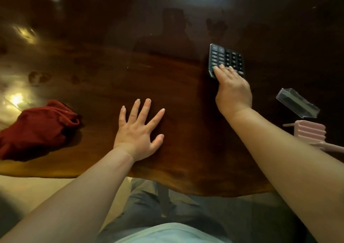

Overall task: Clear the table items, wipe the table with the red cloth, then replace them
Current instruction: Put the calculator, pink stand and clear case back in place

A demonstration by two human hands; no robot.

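Red cloth [37, 129] lies bunched on the table [111, 65], left of my left hand [137, 131].
That hand rests spread flat, near the cloth but apart. My right hand [232, 91] lays its fingers over the near end of the calculator [226, 56], which points away from me. Thumb hidden, so I cannot tell its grip. Clear box [297, 103] looks empty.

No text can be read with certainty. The keys of the black calculator [226, 60] carry pale signs, but these are too blurred to read.
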